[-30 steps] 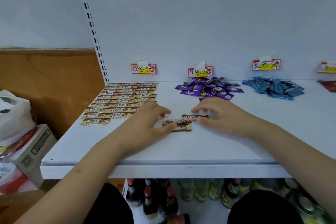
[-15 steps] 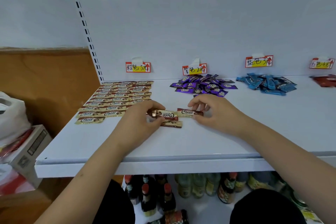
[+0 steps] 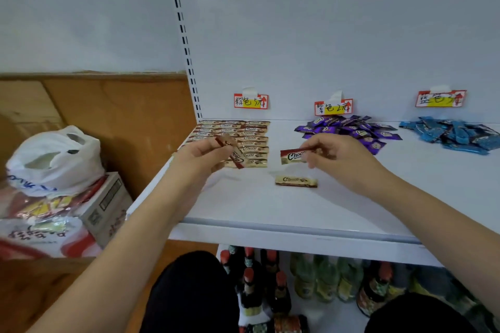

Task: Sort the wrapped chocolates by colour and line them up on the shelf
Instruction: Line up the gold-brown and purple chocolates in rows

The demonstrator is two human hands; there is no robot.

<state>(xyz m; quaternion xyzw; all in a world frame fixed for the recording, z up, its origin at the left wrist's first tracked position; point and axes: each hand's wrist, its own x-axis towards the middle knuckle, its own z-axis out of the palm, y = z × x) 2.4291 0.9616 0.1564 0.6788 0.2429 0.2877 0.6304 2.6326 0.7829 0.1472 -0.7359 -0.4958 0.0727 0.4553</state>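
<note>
I see my left hand (image 3: 201, 154) pinching one brown-and-cream "Choco" bar (image 3: 232, 151), tilted, raised above the brown rows (image 3: 235, 140) laid out flat at the far left of the shelf (image 3: 270, 213). My right hand (image 3: 338, 157) pinches a second bar (image 3: 293, 156) by its right end, label facing me, held clear of the shelf. A third bar (image 3: 296, 181) lies flat on the white shelf, just nearer than the held one, between my two hands. Far behind my right hand sits the loose purple heap (image 3: 349, 130); the blue heap (image 3: 451, 135) lies further right. The brown rows run close to the shelf's left edge. Bare white surface stretches from the lone bar to the near lip, and to the right under my forearm. Handwritten price tags (image 3: 251, 101) stick to the back panel above each group.
</note>
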